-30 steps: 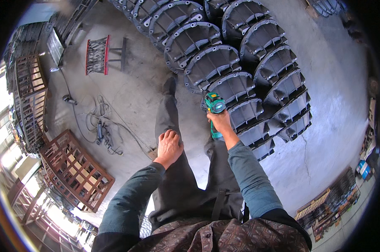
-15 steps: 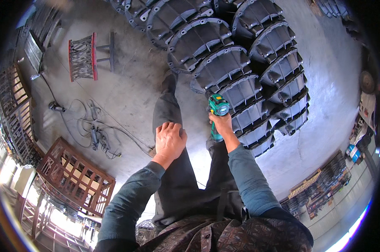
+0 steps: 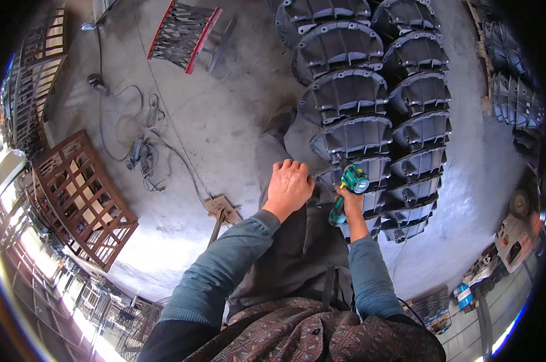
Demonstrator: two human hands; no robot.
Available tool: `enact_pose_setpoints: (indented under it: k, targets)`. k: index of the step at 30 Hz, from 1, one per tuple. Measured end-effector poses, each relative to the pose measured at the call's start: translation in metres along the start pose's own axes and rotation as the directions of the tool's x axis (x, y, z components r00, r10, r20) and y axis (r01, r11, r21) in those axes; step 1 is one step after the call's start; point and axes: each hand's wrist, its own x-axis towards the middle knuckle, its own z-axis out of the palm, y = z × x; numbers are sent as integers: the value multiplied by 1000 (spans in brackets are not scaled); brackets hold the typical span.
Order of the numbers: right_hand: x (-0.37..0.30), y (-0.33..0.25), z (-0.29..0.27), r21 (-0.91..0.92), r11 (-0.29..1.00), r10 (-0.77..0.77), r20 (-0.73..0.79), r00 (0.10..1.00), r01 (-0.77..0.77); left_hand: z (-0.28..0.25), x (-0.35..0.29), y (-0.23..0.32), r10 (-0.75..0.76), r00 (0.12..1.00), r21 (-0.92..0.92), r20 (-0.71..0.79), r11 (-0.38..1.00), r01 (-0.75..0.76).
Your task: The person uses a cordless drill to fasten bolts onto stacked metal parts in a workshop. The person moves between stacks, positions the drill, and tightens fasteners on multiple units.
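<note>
My right hand [image 3: 351, 206] is wrapped round the grip of a green and black cordless drill [image 3: 355, 179]. The drill's front end is up against one of the dark, ribbed, half-round metal castings [image 3: 352, 136], which stand in two long stacked rows. Whether its bit touches a hole there is too small to tell. Resting on my left knee is my left hand [image 3: 290, 186], with nothing in it, its fingers laid over the dark trouser leg [image 3: 297, 238].
A red-edged lattice metal piece [image 3: 181, 37] stands on the concrete floor. Power tools with tangled cables [image 3: 141, 151] lie to the left, near a brown slatted crate [image 3: 83, 199]. A small board with a post [image 3: 223, 208] is by my left leg. More castings [image 3: 517, 99] line the far right.
My view has swung, so the castings and floor items sit differently in the picture. The drill stays in my right hand by the near rows; my left hand stays on the knee.
</note>
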Motion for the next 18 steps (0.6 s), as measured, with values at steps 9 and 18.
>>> enact_pose_setpoints:
  k: [9,18]
  targets:
    - [-25,-60,-28,127,981,167,-168,972,-146,-53,86,-7,51,999,13,-4,999,-51]
    - [-49,-65,-11,1,976,196,-427,883,-216,-143,81,-46,42,955,192,295,976,-102]
